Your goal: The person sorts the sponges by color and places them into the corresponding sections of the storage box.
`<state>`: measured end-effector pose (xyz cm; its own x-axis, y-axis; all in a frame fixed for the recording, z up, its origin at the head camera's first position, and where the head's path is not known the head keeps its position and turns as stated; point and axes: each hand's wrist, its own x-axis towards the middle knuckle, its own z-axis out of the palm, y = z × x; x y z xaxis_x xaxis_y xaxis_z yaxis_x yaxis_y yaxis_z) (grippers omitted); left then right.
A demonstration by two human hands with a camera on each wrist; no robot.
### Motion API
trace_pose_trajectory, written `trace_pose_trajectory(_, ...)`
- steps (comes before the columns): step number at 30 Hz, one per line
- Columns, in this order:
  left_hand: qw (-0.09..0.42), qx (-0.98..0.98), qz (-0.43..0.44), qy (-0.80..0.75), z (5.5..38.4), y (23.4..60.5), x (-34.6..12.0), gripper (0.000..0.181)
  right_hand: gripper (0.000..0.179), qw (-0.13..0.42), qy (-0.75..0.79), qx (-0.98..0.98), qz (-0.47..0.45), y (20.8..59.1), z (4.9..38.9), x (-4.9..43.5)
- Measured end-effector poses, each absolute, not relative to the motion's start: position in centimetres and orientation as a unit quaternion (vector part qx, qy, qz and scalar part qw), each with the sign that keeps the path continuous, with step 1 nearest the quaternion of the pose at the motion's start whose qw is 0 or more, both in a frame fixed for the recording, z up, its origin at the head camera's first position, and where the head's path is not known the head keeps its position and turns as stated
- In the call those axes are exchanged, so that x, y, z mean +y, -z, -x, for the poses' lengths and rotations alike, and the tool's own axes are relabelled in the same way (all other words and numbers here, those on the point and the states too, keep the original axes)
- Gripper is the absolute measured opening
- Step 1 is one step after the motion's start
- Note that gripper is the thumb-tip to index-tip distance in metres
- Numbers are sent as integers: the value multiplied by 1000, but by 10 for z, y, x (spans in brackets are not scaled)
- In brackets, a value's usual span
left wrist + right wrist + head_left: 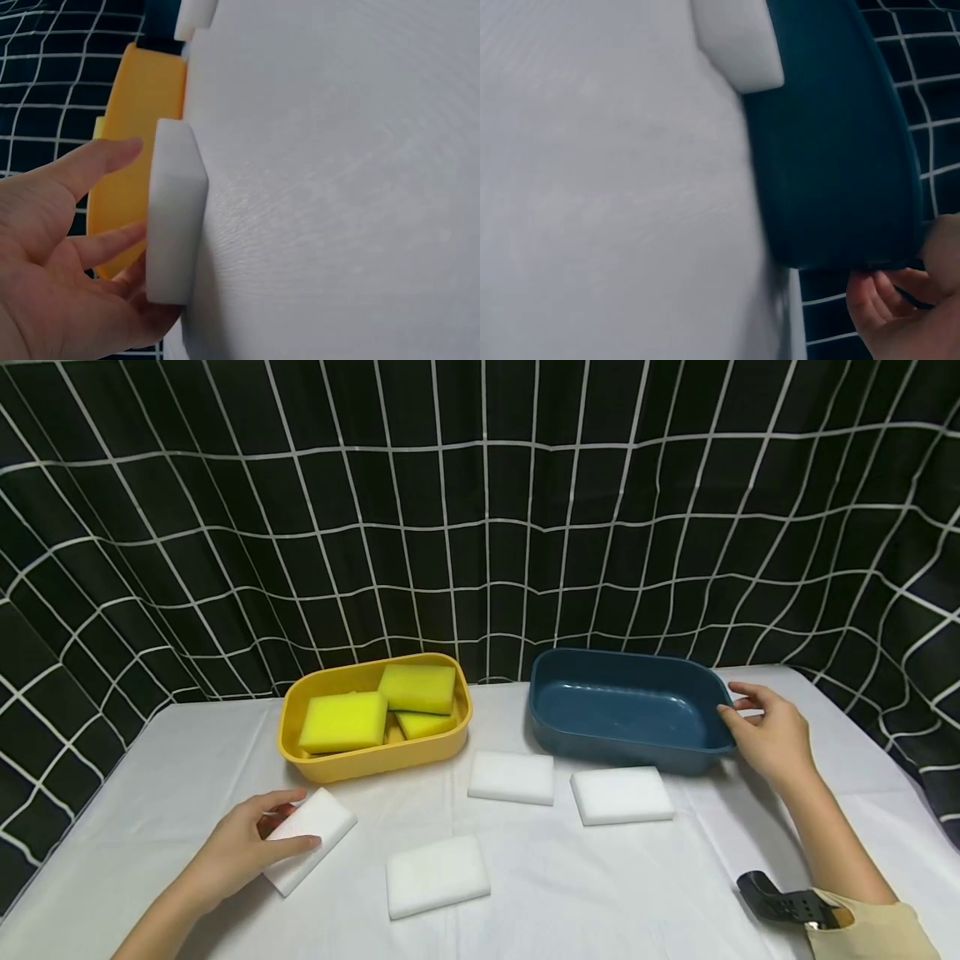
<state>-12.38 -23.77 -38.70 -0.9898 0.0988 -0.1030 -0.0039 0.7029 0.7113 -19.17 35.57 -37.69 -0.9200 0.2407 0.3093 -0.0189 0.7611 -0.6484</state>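
Note:
In the head view my left hand (pixel 243 843) is at a white sponge block (pixel 311 839) at the front left. Its thumb reaches over the block's top face and the other fingers lie along its left side. The left wrist view shows the thumb (pixel 120 154) apart from the white block (pixel 176 217), with other fingers right at its side and lower end. On the right, my right hand (pixel 772 735) holds the right end of a dark blue plastic bin (pixel 630 747) by the rim. Its fingertips (pixel 864 281) meet the bin's outer end wall.
A yellow bin (pixel 382 764) with yellow sponges (pixel 345 720) in it stands behind the left hand. More white blocks lie on the white cloth: one (pixel 512 777) between the bins, another (pixel 622 795) before the blue bin, a third (pixel 437 877) nearer. A black gridded curtain (pixel 487 527) hangs behind.

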Motion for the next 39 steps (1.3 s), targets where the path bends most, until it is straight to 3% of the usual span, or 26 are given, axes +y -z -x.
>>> trace_pose_trajectory(12, 71, 939, -22, -335, 122, 389, -235, 85, 48, 166, -400, -897, 87, 383, 192, 355)
trace_pose_trajectory(39, 59, 944, -66, -319, 116, 368, -230, 70, 48, 162, -423, -887, 85, 381, 191, 352)
